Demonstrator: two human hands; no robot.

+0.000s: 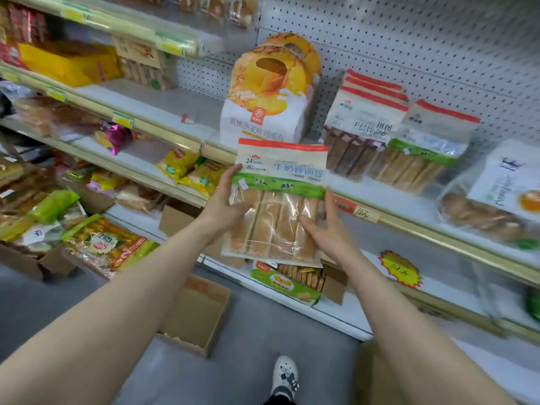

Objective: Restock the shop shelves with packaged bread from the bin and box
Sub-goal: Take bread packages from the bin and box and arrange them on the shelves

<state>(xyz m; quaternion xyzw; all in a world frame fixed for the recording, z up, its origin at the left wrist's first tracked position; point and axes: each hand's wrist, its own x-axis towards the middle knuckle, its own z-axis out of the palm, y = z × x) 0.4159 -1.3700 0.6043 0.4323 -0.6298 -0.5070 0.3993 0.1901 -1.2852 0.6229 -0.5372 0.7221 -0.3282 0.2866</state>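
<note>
A: Bread packet (277, 200)?
B: Held before the shelf (388, 197). Left hand (223, 206) grips its left side, fingers hidden behind; right hand (328, 232) grips lower right, fingers (310, 225) across the front.
A: Lie?
B: Long axis upright, red strip topmost; print blurred.

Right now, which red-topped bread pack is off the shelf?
The green-banded pack held by the left hand and right hand in front of the shelf; the other red-topped packs stand on it.

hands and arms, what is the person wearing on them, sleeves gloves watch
Nothing worn shows: left hand and right hand are ungloved, no watch or rings visible; left forearm and right forearm carry no sleeve up to the frame edge.
</note>
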